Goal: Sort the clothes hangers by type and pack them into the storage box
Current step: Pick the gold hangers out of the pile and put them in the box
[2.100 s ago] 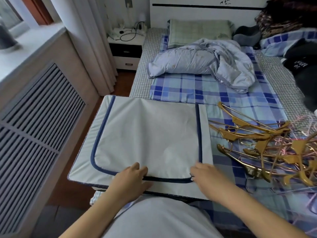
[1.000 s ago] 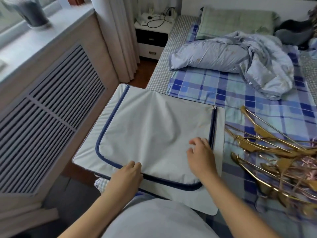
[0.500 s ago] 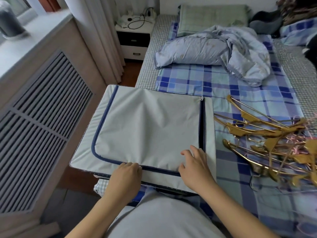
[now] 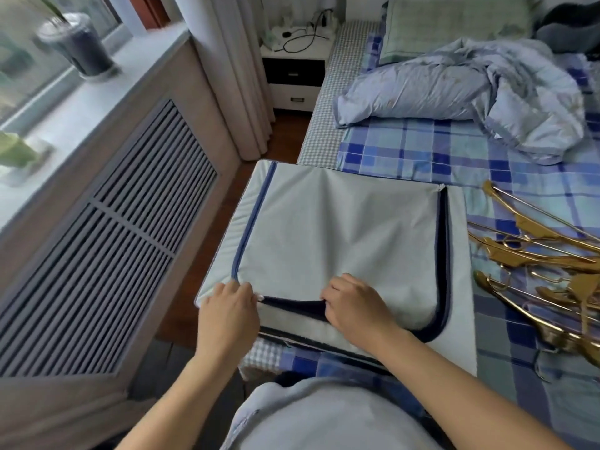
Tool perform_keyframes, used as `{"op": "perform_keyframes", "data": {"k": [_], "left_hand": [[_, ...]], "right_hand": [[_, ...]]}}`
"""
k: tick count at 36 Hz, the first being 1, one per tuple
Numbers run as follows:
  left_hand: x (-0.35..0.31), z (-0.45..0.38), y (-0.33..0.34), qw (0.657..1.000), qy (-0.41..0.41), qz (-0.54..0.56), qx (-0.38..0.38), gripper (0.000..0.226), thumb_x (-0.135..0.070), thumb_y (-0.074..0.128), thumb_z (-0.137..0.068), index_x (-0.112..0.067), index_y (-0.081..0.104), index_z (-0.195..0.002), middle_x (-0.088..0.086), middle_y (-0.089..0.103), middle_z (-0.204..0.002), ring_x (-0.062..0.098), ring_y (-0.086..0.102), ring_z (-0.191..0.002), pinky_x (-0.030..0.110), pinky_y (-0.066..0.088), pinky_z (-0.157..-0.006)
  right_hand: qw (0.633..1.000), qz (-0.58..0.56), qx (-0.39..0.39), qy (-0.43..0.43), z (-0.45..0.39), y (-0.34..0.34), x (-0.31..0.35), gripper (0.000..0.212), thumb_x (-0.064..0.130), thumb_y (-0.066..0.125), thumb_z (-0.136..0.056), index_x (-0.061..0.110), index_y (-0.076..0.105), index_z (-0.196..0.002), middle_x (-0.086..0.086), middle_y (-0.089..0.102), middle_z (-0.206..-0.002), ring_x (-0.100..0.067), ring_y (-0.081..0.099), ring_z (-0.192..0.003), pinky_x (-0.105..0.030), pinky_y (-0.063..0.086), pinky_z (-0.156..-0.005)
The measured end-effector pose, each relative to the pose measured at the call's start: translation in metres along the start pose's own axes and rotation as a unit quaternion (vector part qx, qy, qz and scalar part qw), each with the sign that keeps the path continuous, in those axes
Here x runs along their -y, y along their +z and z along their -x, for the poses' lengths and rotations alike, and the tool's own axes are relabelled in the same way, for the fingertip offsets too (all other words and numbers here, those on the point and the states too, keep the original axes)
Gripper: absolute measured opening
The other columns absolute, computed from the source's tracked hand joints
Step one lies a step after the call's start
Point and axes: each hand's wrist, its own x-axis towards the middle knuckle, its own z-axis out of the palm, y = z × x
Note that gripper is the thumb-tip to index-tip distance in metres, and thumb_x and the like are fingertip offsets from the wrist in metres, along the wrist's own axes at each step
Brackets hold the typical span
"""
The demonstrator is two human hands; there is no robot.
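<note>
Pale grey woven fabric makes up the flat, rectangular storage box point(image 4: 341, 235), which lies on the bed directly ahead of both hands, its near edge just under them; a dark blue zipper track point(image 4: 442, 254) runs round its soft lid flap, already parted along the near side and up the side beyond the right hand, while the stretch beyond the left hand looks closed. The left hand point(image 4: 229, 308) pinches the near corner of the box where the zipper bends, fingers curled onto the cloth. The right hand point(image 4: 352, 306) grips the loosened edge of the flap, fingers hooked into the dark gap, seemingly ready to lift it. The risk from here, as I judge it, is that the limp flap sags or slips from the fingers, or that the box, light and unfilled, slides toward the bed's edge on the left-hand side, since part of it overhangs the floor gap there. To the outside of the right hand, well apart from it, lies a tangled heap of glossy gold clothes hangers point(image 4: 545, 254), thin and hooked, with paler wire ones half hidden among them; their hooks could snag one another when pulled. Beneath everything spreads a blue plaid cotton bedsheet point(image 4: 422, 151), and far ahead of the right hand sits a rumpled light blue quilt point(image 4: 470, 92), smooth and puffy.
</note>
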Motion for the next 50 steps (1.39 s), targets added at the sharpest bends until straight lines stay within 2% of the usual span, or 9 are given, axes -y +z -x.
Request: {"op": "perform_keyframes", "data": {"k": [4, 17, 26, 31, 37, 41, 43, 45, 50], "left_hand": [[0.057, -0.047, -0.011, 0.998, -0.029, -0.060, 0.003, 0.015, -0.028, 0.057, -0.096, -0.016, 0.064, -0.091, 0.007, 0.062, -0.095, 0.033, 0.057, -0.090, 0.045, 0.042, -0.074], [0.058, -0.267, 0.008, 0.965, 0.251, -0.074, -0.033, 0.009, -0.022, 0.069, -0.090, -0.017, 0.064, -0.095, 0.006, 0.057, -0.092, 0.032, 0.059, -0.084, 0.042, 0.046, -0.068], [0.008, -0.361, 0.019, 0.976, 0.212, -0.041, -0.039, 0.014, -0.009, 0.056, -0.089, -0.010, 0.062, -0.101, 0.013, 0.059, -0.105, 0.038, 0.060, -0.097, 0.045, 0.042, -0.073], [0.005, -0.316, 0.028, 0.962, 0.088, 0.257, -0.004, 0.024, -0.031, 0.056, -0.096, -0.010, 0.052, -0.105, 0.017, 0.049, -0.111, 0.039, 0.052, -0.101, 0.041, 0.040, -0.072], [0.041, -0.199, -0.026, 0.785, 0.427, 0.381, 0.239, 0.073, -0.088, 0.045, -0.081, -0.044, 0.048, -0.139, -0.029, 0.047, -0.136, 0.002, 0.040, -0.135, 0.028, 0.030, -0.112], [0.028, -0.192, -0.042, 0.779, 0.586, 0.210, 0.077, 0.054, -0.059, 0.059, -0.089, -0.029, 0.055, -0.134, -0.009, 0.062, -0.121, 0.016, 0.058, -0.117, 0.032, 0.046, -0.097], [0.018, -0.216, -0.059, 0.798, 0.562, 0.217, 0.014, 0.004, -0.033, 0.062, -0.090, -0.031, 0.059, -0.091, -0.010, 0.062, -0.080, 0.017, 0.065, -0.078, 0.027, 0.045, -0.065], [0.005, -0.258, -0.092, 0.849, 0.471, 0.240, 0.020, 0.017, -0.023, 0.061, -0.091, -0.035, 0.057, -0.079, -0.011, 0.061, -0.068, 0.009, 0.060, -0.065, 0.024, 0.041, -0.058], [-0.052, -0.411, -0.183, 0.911, 0.185, 0.317, -0.189, 0.031, -0.027, 0.053, -0.094, -0.018, 0.070, -0.119, 0.016, 0.066, -0.116, 0.039, 0.063, -0.104, 0.046, 0.052, -0.087]], "right_hand": [[0.999, -0.040, 0.001, 0.018, -0.004, -0.009, 0.005, 0.013, 0.018, 0.052, -0.085, 0.019, 0.064, -0.083, 0.008, 0.057, -0.081, -0.014, 0.050, -0.078, -0.029, 0.047, -0.066], [0.978, -0.120, 0.090, 0.145, -0.021, -0.045, 0.027, 0.016, 0.020, 0.044, -0.090, 0.030, 0.054, -0.083, 0.019, 0.050, -0.083, 0.003, 0.044, -0.088, -0.017, 0.037, -0.074], [0.964, -0.123, 0.080, 0.221, -0.025, -0.063, 0.037, 0.021, 0.020, 0.045, -0.091, 0.034, 0.051, -0.076, 0.020, 0.047, -0.082, 0.001, 0.043, -0.092, -0.016, 0.039, -0.077], [0.955, -0.126, 0.094, 0.253, -0.026, -0.074, 0.043, 0.016, 0.023, 0.045, -0.091, 0.026, 0.056, -0.079, 0.015, 0.051, -0.086, -0.002, 0.046, -0.095, -0.019, 0.043, -0.082], [0.949, -0.146, 0.016, 0.280, -0.031, -0.105, 0.043, 0.017, 0.019, 0.047, -0.092, 0.027, 0.060, -0.086, 0.012, 0.052, -0.088, -0.007, 0.052, -0.088, -0.034, 0.049, -0.081], [0.969, -0.086, -0.045, 0.227, -0.062, -0.158, 0.039, 0.017, 0.019, 0.046, -0.092, 0.025, 0.062, -0.089, 0.013, 0.053, -0.089, -0.006, 0.052, -0.085, -0.034, 0.047, -0.080], [0.973, -0.005, -0.142, 0.180, -0.081, -0.185, 0.035, 0.018, 0.015, 0.050, -0.088, 0.020, 0.066, -0.093, 0.011, 0.055, -0.090, -0.013, 0.053, -0.088, -0.035, 0.045, -0.080], [0.947, 0.092, -0.267, 0.155, -0.100, -0.209, 0.020, 0.021, 0.007, 0.054, -0.087, 0.014, 0.069, -0.099, 0.001, 0.061, -0.094, -0.021, 0.053, -0.093, -0.037, 0.044, -0.083], [0.789, 0.258, -0.480, 0.284, -0.139, -0.249, -0.020, 0.046, -0.005, 0.055, -0.083, 0.012, 0.058, -0.126, -0.013, 0.055, -0.125, -0.034, 0.050, -0.110, -0.041, 0.044, -0.090]]}}
